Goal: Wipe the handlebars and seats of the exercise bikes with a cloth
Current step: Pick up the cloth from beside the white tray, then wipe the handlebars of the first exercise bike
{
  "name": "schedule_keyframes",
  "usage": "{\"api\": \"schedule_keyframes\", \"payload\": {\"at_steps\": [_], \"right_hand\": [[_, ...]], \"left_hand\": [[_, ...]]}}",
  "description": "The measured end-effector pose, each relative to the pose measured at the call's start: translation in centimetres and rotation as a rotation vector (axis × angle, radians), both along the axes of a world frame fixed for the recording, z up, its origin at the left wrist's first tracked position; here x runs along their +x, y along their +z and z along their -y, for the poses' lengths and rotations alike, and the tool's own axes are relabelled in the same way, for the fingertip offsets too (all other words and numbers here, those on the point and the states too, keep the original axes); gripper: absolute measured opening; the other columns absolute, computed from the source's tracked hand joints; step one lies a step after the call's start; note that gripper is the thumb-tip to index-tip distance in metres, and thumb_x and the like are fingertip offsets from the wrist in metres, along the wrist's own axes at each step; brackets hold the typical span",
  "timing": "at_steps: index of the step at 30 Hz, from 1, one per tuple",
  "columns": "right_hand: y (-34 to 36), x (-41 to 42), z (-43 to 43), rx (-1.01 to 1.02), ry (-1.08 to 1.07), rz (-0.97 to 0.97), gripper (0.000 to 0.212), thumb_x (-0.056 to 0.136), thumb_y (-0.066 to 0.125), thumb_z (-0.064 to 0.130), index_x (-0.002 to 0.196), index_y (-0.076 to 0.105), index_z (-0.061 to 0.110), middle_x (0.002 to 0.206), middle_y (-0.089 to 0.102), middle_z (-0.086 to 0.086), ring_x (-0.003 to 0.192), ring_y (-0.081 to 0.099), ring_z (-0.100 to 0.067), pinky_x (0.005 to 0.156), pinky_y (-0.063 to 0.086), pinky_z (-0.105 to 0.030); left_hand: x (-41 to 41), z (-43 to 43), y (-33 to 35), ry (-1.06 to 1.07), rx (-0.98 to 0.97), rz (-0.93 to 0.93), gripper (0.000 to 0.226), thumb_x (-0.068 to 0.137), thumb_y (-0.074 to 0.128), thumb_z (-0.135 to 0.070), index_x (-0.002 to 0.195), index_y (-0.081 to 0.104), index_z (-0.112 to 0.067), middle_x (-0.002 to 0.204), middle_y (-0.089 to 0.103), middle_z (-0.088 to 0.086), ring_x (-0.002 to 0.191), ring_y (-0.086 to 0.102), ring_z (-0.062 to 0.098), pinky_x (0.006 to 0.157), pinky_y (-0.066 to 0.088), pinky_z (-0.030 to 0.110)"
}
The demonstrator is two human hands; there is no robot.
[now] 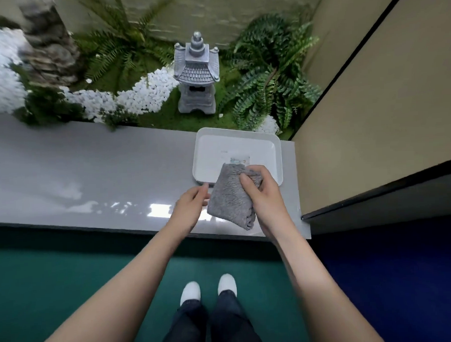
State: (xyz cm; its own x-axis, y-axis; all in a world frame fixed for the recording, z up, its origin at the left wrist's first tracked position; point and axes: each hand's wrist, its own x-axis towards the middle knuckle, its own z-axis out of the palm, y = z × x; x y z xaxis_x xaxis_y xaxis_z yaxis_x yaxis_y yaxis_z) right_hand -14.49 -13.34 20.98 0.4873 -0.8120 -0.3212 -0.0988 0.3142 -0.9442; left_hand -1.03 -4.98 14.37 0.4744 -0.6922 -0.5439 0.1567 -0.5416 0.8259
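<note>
Both hands reach forward over a ledge. The right hand grips a folded grey cloth, thumb on top and fingers curled round its far right edge. The left hand holds nothing; its fingers are relaxed and stretch toward the cloth's left edge, just beside it.

Green floor fills the lower part of the view, meeting dark blue floor on the right. Above it runs the glossy grey ledge, ending against a beige wall with black trim. Behind the ledge lies a small garden bed with ferns, a band of white pebbles, a rough rock at the left and a grey stone lantern standing upright in the middle.

A white tray sits on the right end of the ledge. The cloth's far end overlaps the tray's near rim, partly covering a small label on the tray's bottom. Two white shoes stand on the green floor below.
</note>
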Motion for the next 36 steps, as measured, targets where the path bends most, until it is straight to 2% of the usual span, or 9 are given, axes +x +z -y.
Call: {"api": "schedule_keyframes", "payload": {"at_steps": [2, 6, 11, 16, 21, 25, 29, 33, 36], "right_hand": [[2.6, 0.2, -1.0, 0.088, 0.045, 0.094, 0.009, 0.095, 0.053, 0.013, 0.102, 0.053, 0.019, 0.099, 0.063, -0.006, 0.087, 0.061, -0.013, 0.078, 0.050, -0.027], [5.1, 0.0, -2.7, 0.159, 0.020, 0.169, 0.013, 0.094, 0.053, 0.012, 0.107, 0.055, 0.013, 0.100, 0.065, -0.007, 0.091, 0.064, -0.017, 0.081, 0.053, -0.030], [5.0, 0.3, -5.2, 0.229, -0.205, 0.130, 0.028, 0.091, 0.058, 0.007, 0.117, 0.055, -0.003, 0.103, 0.069, -0.015, 0.088, 0.068, -0.021, 0.080, 0.056, -0.032], [4.2, 1.3, -9.1, 0.358, -0.218, 0.097, 0.020, 0.089, 0.059, 0.001, 0.106, 0.062, -0.009, 0.100, 0.069, -0.022, 0.085, 0.068, -0.026, 0.077, 0.057, -0.033], [4.5, 1.9, -10.8, -0.071, -0.096, -0.159, 0.011, 0.085, 0.066, 0.009, 0.090, 0.058, 0.014, 0.091, 0.065, -0.011, 0.084, 0.062, -0.026, 0.081, 0.051, -0.037], [4.7, -0.2, -11.7, -0.075, 0.143, -0.092, 0.009, 0.088, 0.063, 0.012, 0.090, 0.054, 0.015, 0.084, 0.060, -0.007, 0.077, 0.057, -0.018, 0.073, 0.050, -0.033], [4.3, -3.9, -11.1, -0.047, 0.295, -0.046, 0.008, 0.090, 0.061, 0.014, 0.092, 0.054, 0.013, 0.076, 0.063, -0.001, 0.066, 0.061, -0.008, 0.062, 0.049, -0.021], [3.9, -7.5, -11.3, -0.002, 0.473, -0.048, 0.027, 0.084, 0.070, 0.016, 0.103, 0.054, 0.006, 0.091, 0.068, -0.006, 0.079, 0.067, -0.013, 0.071, 0.053, -0.023], [3.4, -9.5, -11.9, -0.047, 0.561, -0.086, 0.018, 0.085, 0.068, 0.014, 0.097, 0.057, 0.006, 0.086, 0.068, -0.006, 0.074, 0.065, -0.014, 0.064, 0.051, -0.019]], "left_hand": [[0.2, -0.1, 2.3, 0.076, -0.099, -0.337, 0.049, 0.096, 0.037, -0.050, 0.097, 0.067, -0.011, 0.097, 0.070, 0.010, 0.080, 0.066, 0.015, 0.074, 0.052, 0.029], [0.6, -2.1, 4.7, 0.150, -0.274, -0.684, 0.053, 0.085, 0.058, -0.040, 0.114, 0.062, 0.004, 0.112, 0.066, 0.016, 0.105, 0.063, 0.028, 0.096, 0.047, 0.040], [0.7, -4.6, 7.0, 0.290, -0.291, -0.331, 0.010, 0.085, 0.066, -0.016, 0.080, 0.066, -0.007, 0.071, 0.071, 0.001, 0.069, 0.065, 0.013, 0.060, 0.052, 0.019], [-0.4, -7.8, 8.8, 0.388, -0.265, 0.087, 0.009, 0.084, 0.068, -0.019, 0.077, 0.064, -0.017, 0.069, 0.065, -0.006, 0.066, 0.059, 0.010, 0.060, 0.046, 0.019], [-3.6, -10.1, 10.0, 0.433, -0.121, 0.588, 0.014, 0.081, 0.071, -0.022, 0.078, 0.059, -0.018, 0.079, 0.059, -0.002, 0.071, 0.051, 0.007, 0.063, 0.034, 0.012], [-8.3, -10.9, 11.0, 0.495, -0.155, 0.560, 0.014, 0.080, 0.069, -0.015, 0.085, 0.060, -0.025, 0.088, 0.061, -0.009, 0.081, 0.056, 0.003, 0.071, 0.038, 0.005], [-13.9, -11.7, 11.0, 0.568, -0.165, 0.493, 0.027, 0.078, 0.068, -0.008, 0.100, 0.065, -0.023, 0.096, 0.060, -0.008, 0.088, 0.059, 0.002, 0.082, 0.044, 0.012], [-19.3, -12.5, 10.8, 0.700, -0.206, 0.421, 0.035, 0.075, 0.068, 0.000, 0.101, 0.064, -0.024, 0.098, 0.063, -0.001, 0.085, 0.058, -0.003, 0.082, 0.047, 0.014], [-22.5, -13.6, 10.9, 0.839, -0.283, 0.233, 0.045, 0.074, 0.069, 0.007, 0.109, 0.062, -0.020, 0.094, 0.065, 0.003, 0.079, 0.059, 0.002, 0.075, 0.051, 0.020]]}}
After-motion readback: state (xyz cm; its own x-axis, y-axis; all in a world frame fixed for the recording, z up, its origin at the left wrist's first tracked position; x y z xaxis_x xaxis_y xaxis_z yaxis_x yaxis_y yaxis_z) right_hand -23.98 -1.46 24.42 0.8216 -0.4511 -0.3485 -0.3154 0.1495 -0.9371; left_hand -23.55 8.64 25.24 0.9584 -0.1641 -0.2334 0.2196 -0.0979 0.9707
